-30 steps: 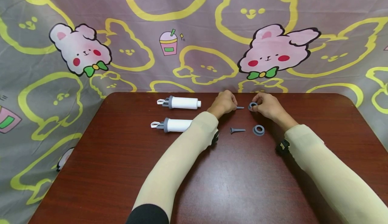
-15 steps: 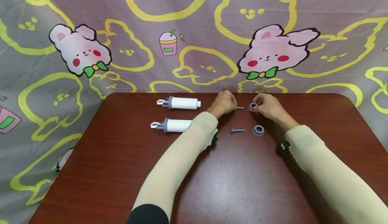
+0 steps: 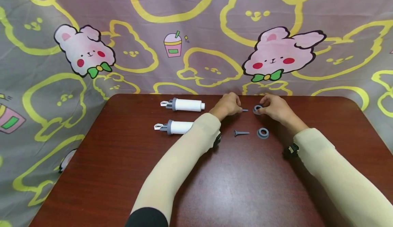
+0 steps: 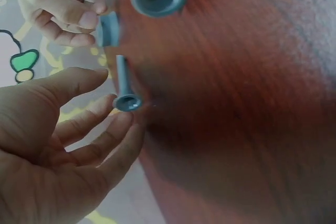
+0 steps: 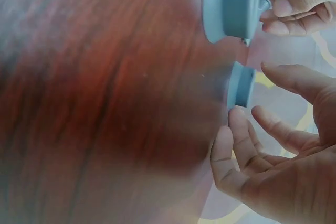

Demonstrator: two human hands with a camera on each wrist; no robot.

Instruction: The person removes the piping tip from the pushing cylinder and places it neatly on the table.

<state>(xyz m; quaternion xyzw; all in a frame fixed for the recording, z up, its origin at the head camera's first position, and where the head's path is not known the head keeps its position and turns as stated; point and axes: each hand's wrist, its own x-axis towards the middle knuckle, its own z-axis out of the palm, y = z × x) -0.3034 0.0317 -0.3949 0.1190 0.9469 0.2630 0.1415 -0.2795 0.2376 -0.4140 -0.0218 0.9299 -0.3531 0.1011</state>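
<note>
In the head view my left hand [image 3: 225,105] is at the far part of the table, beside a small grey funnel-shaped nozzle [image 3: 245,110]. The left wrist view shows this nozzle [image 4: 124,85] between thumb and fingers, with a gap at the thumb. To its right, my right hand [image 3: 276,107] is around a grey flanged ring [image 3: 257,109]. Thumb and fingers stand slightly apart from that ring [image 5: 241,85] in the right wrist view. Nearer me lie a second nozzle [image 3: 241,133] and a second flanged ring [image 3: 262,133].
Two white cylinders lie on the dark red table [image 3: 122,172], each with a grey collar and looped handle. The far cylinder [image 3: 188,105] shows whole; my left sleeve partly covers the near one [image 3: 180,127]. A cartoon-print cloth [image 3: 196,32] hangs behind the table's far edge.
The head view has shifted slightly. My right hand has eased a little to the right, its fingers looser about the ring. The nozzles, rings and cylinders lie as before.
</note>
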